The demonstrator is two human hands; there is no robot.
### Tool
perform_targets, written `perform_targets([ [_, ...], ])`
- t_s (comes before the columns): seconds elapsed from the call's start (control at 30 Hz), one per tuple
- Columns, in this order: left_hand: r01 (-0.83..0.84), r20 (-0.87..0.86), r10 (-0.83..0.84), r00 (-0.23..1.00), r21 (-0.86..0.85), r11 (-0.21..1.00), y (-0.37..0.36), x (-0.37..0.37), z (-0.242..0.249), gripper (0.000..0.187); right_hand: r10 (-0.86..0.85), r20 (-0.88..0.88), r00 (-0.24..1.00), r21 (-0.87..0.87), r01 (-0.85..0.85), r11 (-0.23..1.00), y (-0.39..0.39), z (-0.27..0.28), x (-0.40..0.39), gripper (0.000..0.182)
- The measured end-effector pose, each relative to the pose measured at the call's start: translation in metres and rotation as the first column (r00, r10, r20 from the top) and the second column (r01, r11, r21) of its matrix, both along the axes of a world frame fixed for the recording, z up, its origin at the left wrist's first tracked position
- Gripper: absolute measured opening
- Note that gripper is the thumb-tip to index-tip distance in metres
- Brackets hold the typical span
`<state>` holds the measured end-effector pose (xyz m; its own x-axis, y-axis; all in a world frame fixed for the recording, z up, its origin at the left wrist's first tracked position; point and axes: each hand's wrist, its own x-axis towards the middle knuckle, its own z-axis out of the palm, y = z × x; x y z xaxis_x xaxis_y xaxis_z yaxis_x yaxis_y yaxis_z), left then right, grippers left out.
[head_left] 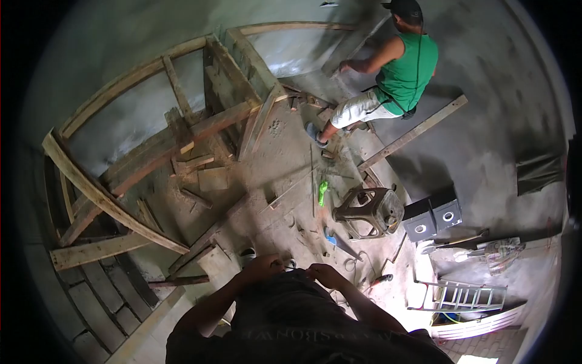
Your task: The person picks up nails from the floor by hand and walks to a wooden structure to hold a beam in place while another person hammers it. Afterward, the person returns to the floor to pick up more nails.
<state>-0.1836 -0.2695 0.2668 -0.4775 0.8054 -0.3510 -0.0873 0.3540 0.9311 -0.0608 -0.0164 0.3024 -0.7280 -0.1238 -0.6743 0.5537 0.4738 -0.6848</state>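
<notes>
My left hand (265, 267) is at my waist with its fingers curled in, close to the front of my dark shirt (291, 309). Level with it on the other side, my right hand (326, 275) also has bent fingers against the shirt's lower edge. Whatever either hand grips is too small and dark to make out. On the floor ahead of my hands lie a blue-handled saw (339, 241) and a bright green object (322, 193). A worn stool (371, 212) is just beyond the saw.
Wooden framing (170, 145) fills the left side, with board scraps (212, 179) around it. A person in a green top (411, 73) is at the far wall. A long plank (418, 130) leans there. Speaker-like dark boxes (432, 219), a power tool (382, 279) and a ladder (464, 295) lie right.
</notes>
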Motion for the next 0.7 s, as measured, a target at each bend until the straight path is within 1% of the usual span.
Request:
perform_targets([
  [0.03, 0.014, -0.014, -0.014, 1.000, -0.001, 1.000, 0.000, 0.001, -0.001, 0.035, -0.014, -0.014, 1.000, -0.001, 0.014, 1.000, -0.001, 0.002, -0.002, 0.036],
  [0.1, 0.095, -0.205, -0.095, 0.974, -0.011, 0.995, 0.001, 0.003, 0.000, 0.035, 0.070, -0.088, 0.994, 0.046, -0.066, 0.997, -0.003, 0.008, -0.005, 0.032],
  [0.13, 0.111, -0.216, -0.111, 0.970, -0.014, 0.994, 0.006, 0.001, 0.001, 0.035, 0.054, -0.100, 0.994, 0.044, -0.050, 0.998, -0.003, 0.009, -0.006, 0.032],
  [0.2, 0.219, -0.259, -0.202, 0.945, 0.040, 0.975, 0.021, -0.001, 0.006, 0.033, 0.166, -0.185, 0.969, 0.181, -0.132, 0.974, -0.005, 0.011, -0.008, 0.030],
  [0.23, 0.237, -0.271, -0.221, 0.937, 0.030, 0.971, 0.028, -0.003, 0.017, 0.033, 0.147, -0.200, 0.969, 0.177, -0.112, 0.978, -0.005, 0.012, -0.009, 0.030],
  [0.3, 0.211, -0.332, -0.162, 0.929, 0.116, 0.971, 0.044, -0.003, 0.037, 0.030, 0.161, -0.347, 0.924, 0.246, -0.076, 0.966, -0.007, 0.012, -0.011, 0.028],
  [0.43, 0.245, -0.342, -0.194, 0.919, 0.110, 0.963, 0.072, 0.002, 0.017, 0.030, 0.055, -0.332, 0.942, 0.174, 0.004, 0.985, 0.003, 0.021, -0.019, 0.028],
  [0.5, 0.187, -0.062, -0.184, 0.981, 0.054, 0.981, 0.082, 0.001, 0.012, 0.030, -0.245, -0.256, 0.935, 0.105, 0.279, 0.954, 0.008, 0.026, -0.019, 0.032],
  [0.53, 0.197, -0.065, -0.194, 0.979, 0.042, 0.980, 0.086, -0.002, 0.019, 0.030, -0.390, -0.299, 0.871, -0.007, 0.407, 0.913, 0.011, 0.012, -0.015, 0.033],
  [0.57, 0.113, 0.081, -0.114, 0.990, 0.021, 0.993, 0.089, -0.006, 0.025, 0.029, -0.400, -0.298, 0.867, -0.021, 0.413, 0.910, 0.020, -0.002, -0.014, 0.033],
  [0.6, 0.029, 0.221, -0.025, 0.975, -0.014, 0.999, 0.092, -0.009, 0.030, 0.028, -0.529, -0.192, 0.826, -0.085, 0.523, 0.848, 0.030, -0.013, -0.012, 0.032],
  [0.63, 0.034, 0.218, -0.027, 0.976, -0.031, 0.999, 0.094, -0.013, 0.024, 0.028, -0.639, -0.074, 0.766, -0.134, 0.627, 0.767, 0.039, -0.022, -0.012, 0.031],
  [0.67, -0.027, 0.278, 0.026, 0.960, -0.002, 1.000, 0.098, -0.017, 0.012, 0.026, -0.714, -0.005, 0.700, -0.273, 0.686, 0.675, 0.046, -0.031, -0.010, 0.030],
  [0.7, -0.091, 0.336, 0.077, 0.939, 0.026, 0.996, 0.102, -0.021, -0.004, 0.024, -0.718, 0.002, 0.696, -0.286, 0.689, 0.667, 0.051, -0.040, -0.010, 0.030],
])
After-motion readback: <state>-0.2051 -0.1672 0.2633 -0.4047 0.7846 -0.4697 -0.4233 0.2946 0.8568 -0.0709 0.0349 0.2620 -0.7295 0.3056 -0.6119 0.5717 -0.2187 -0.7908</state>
